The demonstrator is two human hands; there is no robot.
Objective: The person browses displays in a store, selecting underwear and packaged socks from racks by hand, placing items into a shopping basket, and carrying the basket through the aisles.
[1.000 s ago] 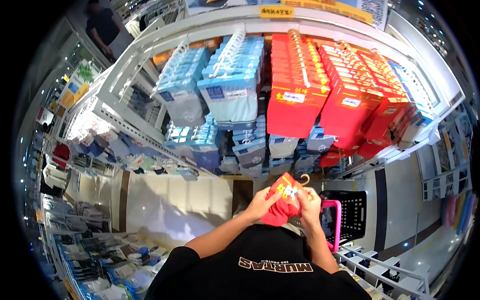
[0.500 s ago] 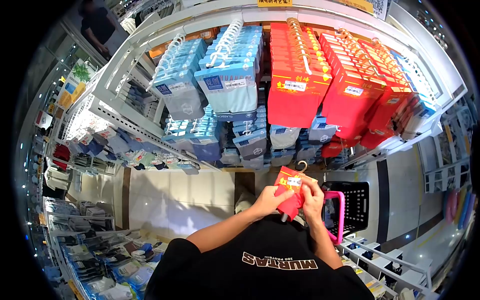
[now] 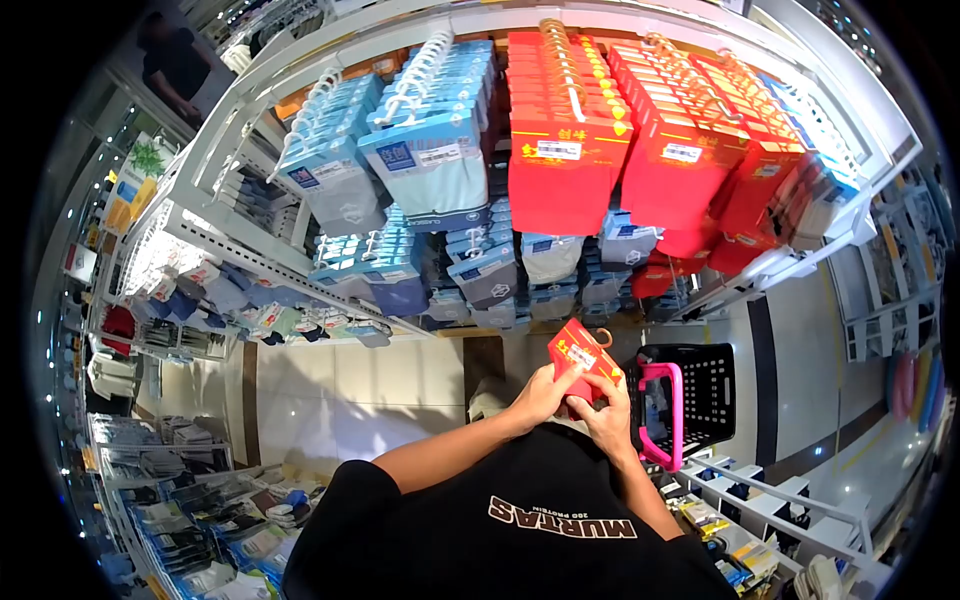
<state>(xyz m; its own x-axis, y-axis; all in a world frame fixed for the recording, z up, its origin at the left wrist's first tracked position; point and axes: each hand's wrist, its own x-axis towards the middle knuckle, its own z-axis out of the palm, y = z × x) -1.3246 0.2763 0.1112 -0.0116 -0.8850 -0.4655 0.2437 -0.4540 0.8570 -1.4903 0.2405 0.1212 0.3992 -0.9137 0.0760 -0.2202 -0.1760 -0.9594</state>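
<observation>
A red sock pack [image 3: 578, 352] with yellow print and a tan hook hanger is held in front of my chest. On its left side my left hand [image 3: 545, 392] grips the pack, thumb on its front. Fingers of my right hand [image 3: 605, 408] wrap the pack's lower right part. Ahead on the rack hang more red packs [image 3: 565, 185] on tan hooks. Left of them are light blue and grey sock packs [image 3: 430, 180] on white hooks.
A black shopping basket [image 3: 712, 400] with a pink handle [image 3: 672, 415] stands at my right. White display rails [image 3: 250, 262] frame the rack ahead. Packaged goods [image 3: 235, 520] fill a bin at lower left. Another person [image 3: 180, 68] stands at far upper left.
The red pack has tilted and turned in my hands, and my right hand has moved lower on it. The view has shifted slightly, so the rack appears further left.
</observation>
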